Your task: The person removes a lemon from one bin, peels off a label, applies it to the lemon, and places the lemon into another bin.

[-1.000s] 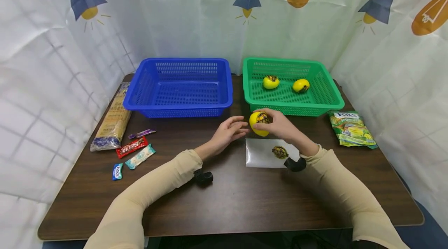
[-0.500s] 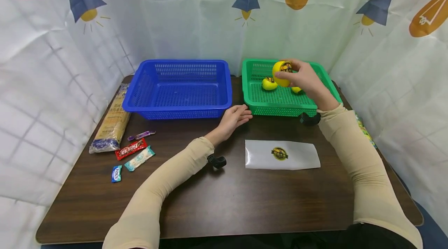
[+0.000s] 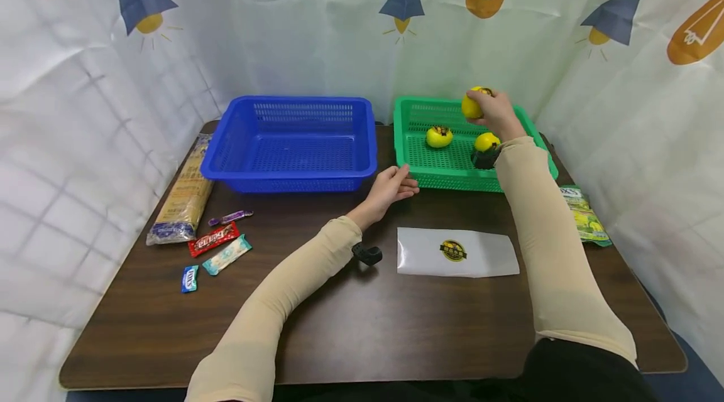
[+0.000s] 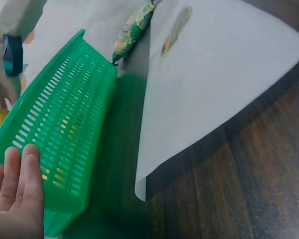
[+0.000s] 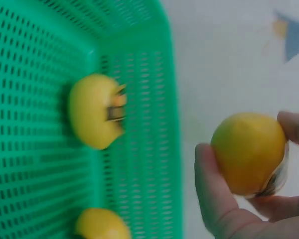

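My right hand (image 3: 498, 114) pinches a yellow lemon (image 5: 249, 152) with a dark label, holding it up over the back rim of the green basket (image 3: 452, 180). The thumb and fingertips sit on opposite sides of the fruit in the right wrist view. Two more lemons lie in the basket: one at the left (image 3: 438, 137), another at the right (image 3: 486, 141), partly hidden by the wrist camera. My left hand (image 3: 390, 191) is at the basket's front left corner, fingers extended. In the left wrist view its fingertips (image 4: 31, 152) overlap the green wall.
A blue basket (image 3: 288, 183) stands at the back left. White packaging (image 3: 418, 254) with a round logo lies in front of the green basket. Noodles in a long bag (image 3: 183, 195) and several small wrapped sweets (image 3: 213, 239) are on the left, a green sweets bag (image 3: 585, 217) on the right.
My right hand has carried the lemon from above the white packaging up and back to the green basket's far rim. My left hand has moved forward and right to the basket's corner.
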The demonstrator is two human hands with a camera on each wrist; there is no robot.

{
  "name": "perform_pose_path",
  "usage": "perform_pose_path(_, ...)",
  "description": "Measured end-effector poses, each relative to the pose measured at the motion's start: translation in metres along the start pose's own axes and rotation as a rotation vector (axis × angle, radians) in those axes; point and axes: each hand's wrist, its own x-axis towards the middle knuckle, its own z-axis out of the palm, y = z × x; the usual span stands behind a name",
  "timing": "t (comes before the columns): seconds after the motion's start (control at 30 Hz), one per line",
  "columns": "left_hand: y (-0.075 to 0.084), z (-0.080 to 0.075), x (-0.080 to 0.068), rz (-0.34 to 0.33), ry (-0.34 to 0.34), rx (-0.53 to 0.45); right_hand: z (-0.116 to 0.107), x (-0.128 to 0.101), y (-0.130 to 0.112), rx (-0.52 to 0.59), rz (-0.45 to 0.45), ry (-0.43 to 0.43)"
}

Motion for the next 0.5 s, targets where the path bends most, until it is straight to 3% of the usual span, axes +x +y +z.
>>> perform_pose_path(0.13, -0.002, 0.004, 0.002, 0.004, -0.013, 0.092, -0.001, 0.015, 0.023, -0.049, 0.086, 0.06)
perform_pose_path(0.3, -0.003, 0.006, 0.003, -0.02, 0.019, 0.097, -0.004, 0.033, 0.049, -0.212, 0.162, 0.059)
perform_pose_path(0.5, 0.008, 0.009, 0.003, -0.037, 0.041, 0.088, 0.002, 0.052, 0.056, -0.569, 0.235, -0.022)
